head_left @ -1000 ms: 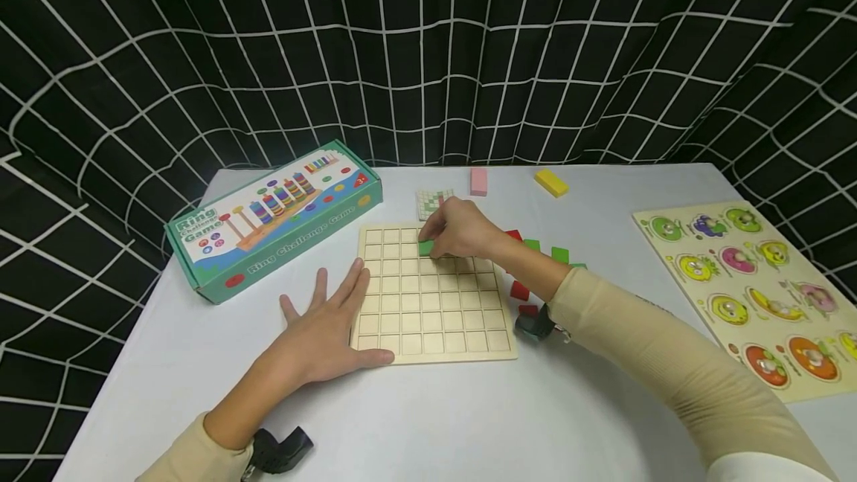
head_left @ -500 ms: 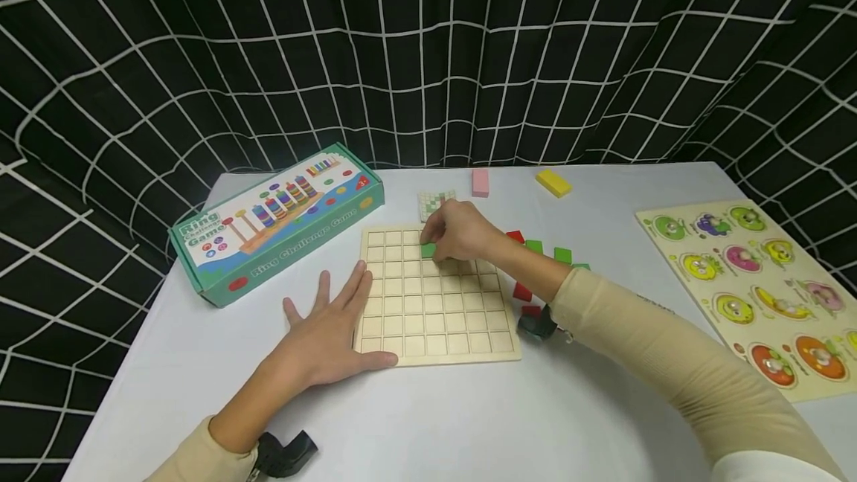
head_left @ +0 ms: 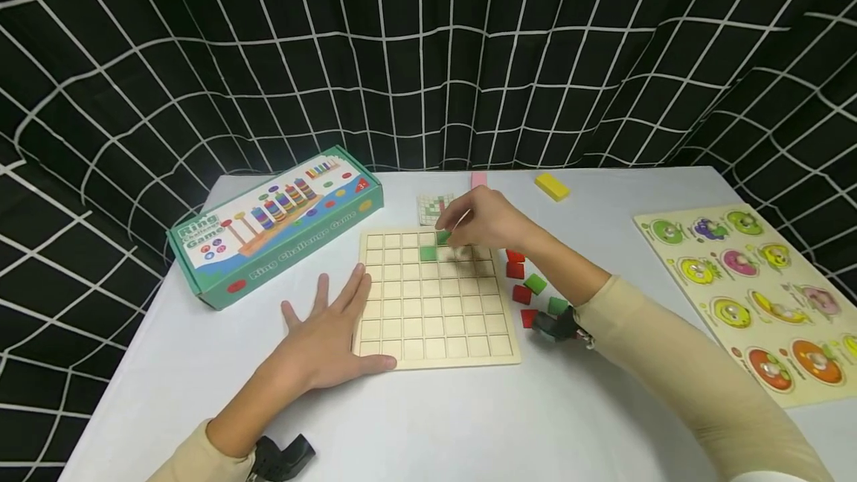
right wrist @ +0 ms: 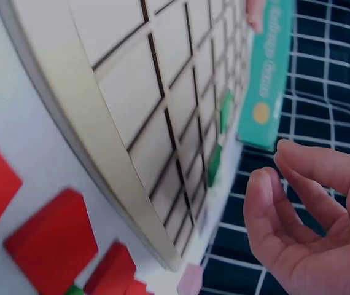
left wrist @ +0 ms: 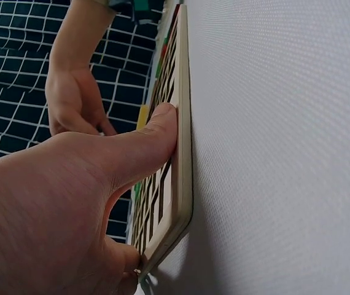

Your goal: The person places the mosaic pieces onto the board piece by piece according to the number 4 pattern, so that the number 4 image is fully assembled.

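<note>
A pale wooden grid board (head_left: 431, 326) lies on the white table. My left hand (head_left: 324, 337) is spread along its left side, fingers at the left edge and thumb (left wrist: 159, 132) on the front rim. Two green square tiles are on the board near its back edge: one tile (head_left: 428, 253) sits in a cell, and the other tile (head_left: 443, 237) is diagonally behind it, partly covered by my right hand (head_left: 492, 220). In the right wrist view the right thumb and index fingertips stand slightly apart, nothing between them, clear of the green tiles (right wrist: 226, 110).
Loose red tiles (head_left: 522, 294) and green tiles (head_left: 535, 283) lie right of the board. Behind it are a small pattern card (head_left: 431, 207), a pink block (head_left: 478, 179) and a yellow block (head_left: 552, 187). A game box (head_left: 277, 225) stands left, a fruit puzzle board (head_left: 756, 296) right.
My right hand has shifted back and to the right, off the green tile it was touching. A second green tile now shows beside its fingertips. The left hand stays put on the board.
</note>
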A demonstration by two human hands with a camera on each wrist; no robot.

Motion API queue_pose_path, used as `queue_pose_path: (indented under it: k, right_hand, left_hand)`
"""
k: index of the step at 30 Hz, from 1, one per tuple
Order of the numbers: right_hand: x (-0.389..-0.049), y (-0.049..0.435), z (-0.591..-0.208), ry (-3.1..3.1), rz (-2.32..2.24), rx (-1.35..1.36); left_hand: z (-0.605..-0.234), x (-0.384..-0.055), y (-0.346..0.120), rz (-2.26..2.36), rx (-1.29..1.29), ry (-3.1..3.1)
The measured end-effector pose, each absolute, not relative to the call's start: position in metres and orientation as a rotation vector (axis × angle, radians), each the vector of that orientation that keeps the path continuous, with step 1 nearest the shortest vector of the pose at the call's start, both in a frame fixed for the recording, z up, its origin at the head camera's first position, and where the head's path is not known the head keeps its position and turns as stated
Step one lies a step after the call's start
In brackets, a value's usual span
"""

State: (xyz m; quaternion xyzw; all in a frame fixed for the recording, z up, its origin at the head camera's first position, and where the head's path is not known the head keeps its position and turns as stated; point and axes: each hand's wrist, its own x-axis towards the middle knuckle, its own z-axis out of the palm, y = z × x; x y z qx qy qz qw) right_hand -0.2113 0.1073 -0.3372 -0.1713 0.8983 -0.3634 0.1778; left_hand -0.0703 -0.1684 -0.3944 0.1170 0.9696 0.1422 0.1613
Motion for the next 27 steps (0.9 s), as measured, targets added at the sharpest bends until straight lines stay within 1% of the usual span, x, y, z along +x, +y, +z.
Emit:
queue_pose_path:
  k: [9, 17, 23, 27]
  right_hand:
    - [-0.202, 0.141, -0.329, 2.583, -1.055, -0.439]
    - [-0.196, 0.169, -0.334, 2.580, -1.084, -0.340]
    - [-0.197, 0.188, -0.341, 2.572, -1.095, -0.242]
    - [-0.198, 0.198, -0.346, 2.584, -1.079, -0.223]
  left_hand:
    - [-0.391, -0.069, -0.168, 0.426, 0.333, 2.761]
    - [-0.389, -0.068, -0.167, 0.430, 0.334, 2.766]
    - [-0.391, -0.068, -0.166, 0.441, 0.341, 2.768]
    - [-0.392, -0.068, -0.167, 0.439, 0.340, 2.778]
